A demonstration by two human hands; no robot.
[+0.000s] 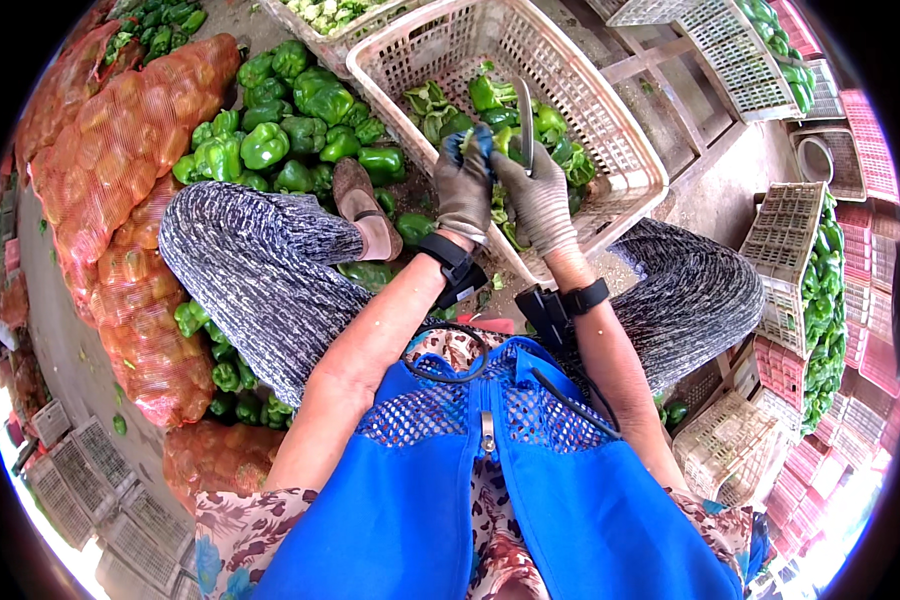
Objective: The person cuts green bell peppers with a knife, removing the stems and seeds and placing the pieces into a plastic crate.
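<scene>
My left hand point(464, 190), in a grey work glove with blue fingertips, is closed just above the near edge of a white plastic crate point(582, 85). What its fingers hold is mostly hidden; green bits show beside and below them. Close beside it, my gloved right hand point(538, 198) grips a knife whose curved metal blade point(526, 120) points up and away from me. Inside the crate lie green bell peppers and cut pepper pieces point(430, 105). A dark strapped device sits on each of my wrists.
Loose green bell peppers point(265, 146) cover the floor at left, around my foot. Orange mesh sacks point(135, 150) are piled beyond them. Another crate point(342, 40) with pale green pieces stands behind. Stacked crates at right hold green peppers point(822, 310). My knees flank the crate.
</scene>
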